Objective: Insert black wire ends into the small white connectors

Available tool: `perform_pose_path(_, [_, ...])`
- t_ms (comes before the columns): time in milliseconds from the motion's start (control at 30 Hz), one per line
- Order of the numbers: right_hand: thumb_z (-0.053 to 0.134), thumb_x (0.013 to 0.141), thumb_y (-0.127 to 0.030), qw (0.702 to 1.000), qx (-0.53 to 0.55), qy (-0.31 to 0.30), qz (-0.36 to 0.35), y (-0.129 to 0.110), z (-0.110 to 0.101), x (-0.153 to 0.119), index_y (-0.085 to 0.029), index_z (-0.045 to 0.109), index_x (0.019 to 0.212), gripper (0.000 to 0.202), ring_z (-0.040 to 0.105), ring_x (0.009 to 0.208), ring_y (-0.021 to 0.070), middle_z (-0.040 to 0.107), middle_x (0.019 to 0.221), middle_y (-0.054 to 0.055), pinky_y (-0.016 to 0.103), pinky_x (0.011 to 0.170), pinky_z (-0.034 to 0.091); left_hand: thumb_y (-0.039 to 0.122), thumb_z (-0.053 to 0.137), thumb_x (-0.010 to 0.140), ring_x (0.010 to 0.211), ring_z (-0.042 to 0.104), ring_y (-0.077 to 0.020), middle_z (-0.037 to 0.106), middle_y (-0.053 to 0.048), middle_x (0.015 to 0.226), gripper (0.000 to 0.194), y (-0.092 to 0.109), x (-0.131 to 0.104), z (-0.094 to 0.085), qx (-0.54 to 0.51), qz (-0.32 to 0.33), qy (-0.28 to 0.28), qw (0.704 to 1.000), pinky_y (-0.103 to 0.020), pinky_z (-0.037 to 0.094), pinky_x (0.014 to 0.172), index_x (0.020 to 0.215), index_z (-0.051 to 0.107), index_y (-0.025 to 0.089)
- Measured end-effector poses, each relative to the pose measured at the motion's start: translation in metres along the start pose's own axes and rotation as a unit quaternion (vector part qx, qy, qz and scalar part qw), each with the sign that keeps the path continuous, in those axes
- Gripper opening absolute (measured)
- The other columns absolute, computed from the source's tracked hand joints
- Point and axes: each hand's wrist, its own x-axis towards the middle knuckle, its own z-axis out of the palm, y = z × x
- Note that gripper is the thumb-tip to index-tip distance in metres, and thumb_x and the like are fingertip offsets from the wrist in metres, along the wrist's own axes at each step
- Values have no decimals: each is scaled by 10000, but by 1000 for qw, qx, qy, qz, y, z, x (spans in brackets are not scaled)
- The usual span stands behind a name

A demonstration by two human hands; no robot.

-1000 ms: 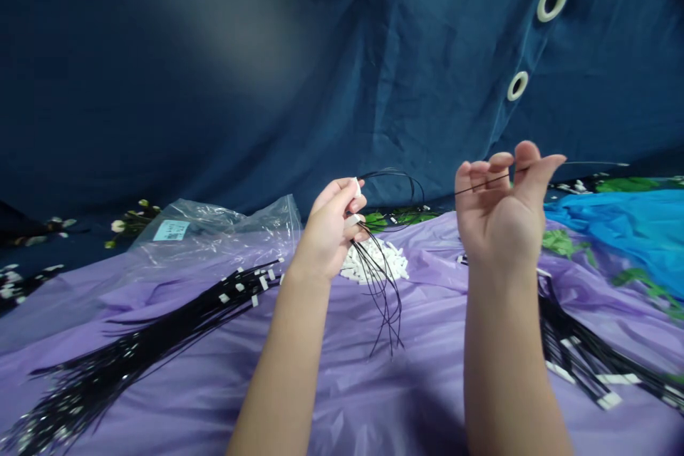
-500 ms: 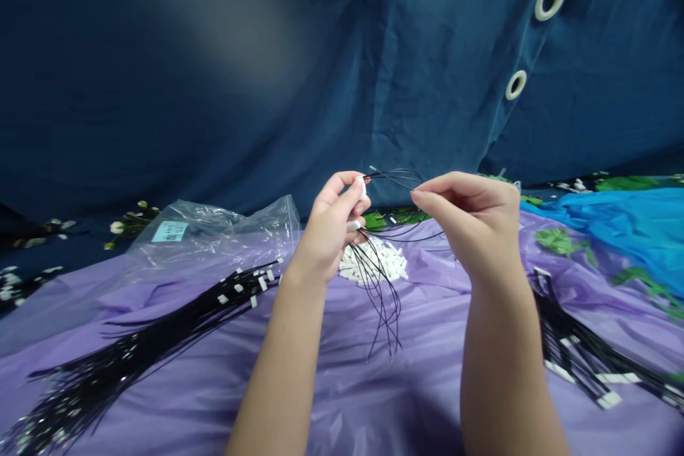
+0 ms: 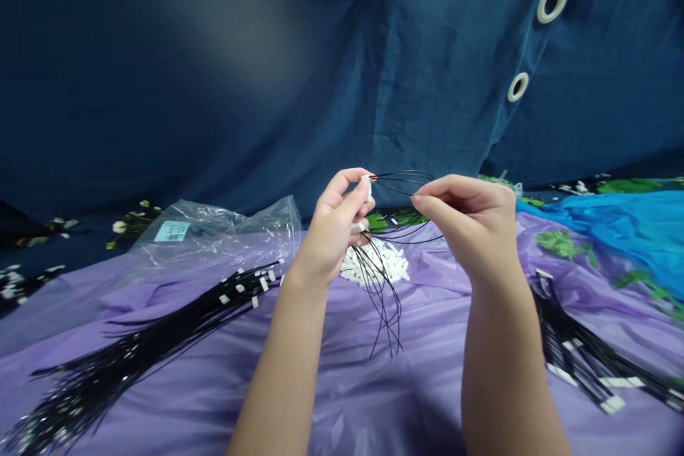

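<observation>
Between the thumb and fingers of my left hand [image 3: 334, 228] is a small white connector [image 3: 367, 187], upright, with thin black wires running from it to the right. A second white piece [image 3: 357, 228] sits lower in the same hand, and black wires [image 3: 382, 292] hang down from there in loose loops. My right hand [image 3: 470, 224] pinches one thin black wire [image 3: 395, 189] between thumb and forefinger, to the right of the connector. Behind the hanging wires lies a pile of small white pieces [image 3: 387, 263].
Black wire bundles with white connectors lie at the left [image 3: 160, 331] and right [image 3: 582, 345] on the purple sheet [image 3: 400, 406]. A clear plastic bag [image 3: 229, 231] is behind the left bundle. Blue cloth [image 3: 630, 221] and green leaves [image 3: 556, 244] are at the right.
The free wire end that stuck out above the wires near the white connector now reaches the connector. My left hand has shifted slightly right; my right hand still pinches the wire.
</observation>
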Motion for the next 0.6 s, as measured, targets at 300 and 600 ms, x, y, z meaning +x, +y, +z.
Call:
perform_pose_path(300, [636, 688, -137, 1000, -18, 3, -9, -4, -2, -2, -180, 702, 637, 94, 383, 482, 79, 482, 496, -34, 230, 450, 280, 331, 618, 848, 394, 249, -6, 388, 48, 660, 118, -1, 1, -3, 24, 13, -15, 1000, -140, 210, 374, 934, 591, 256])
perform_pose_path(600, [632, 727, -117, 990, -92, -14, -107, -6, -6, -2, -184, 712, 708, 107, 410, 512, 87, 471, 532, -40, 255, 512, 326, 340, 618, 846, 396, 243, -6, 388, 51, 656, 132, -2, 1, -3, 30, 20, -17, 999, -146, 201, 375, 937, 586, 250])
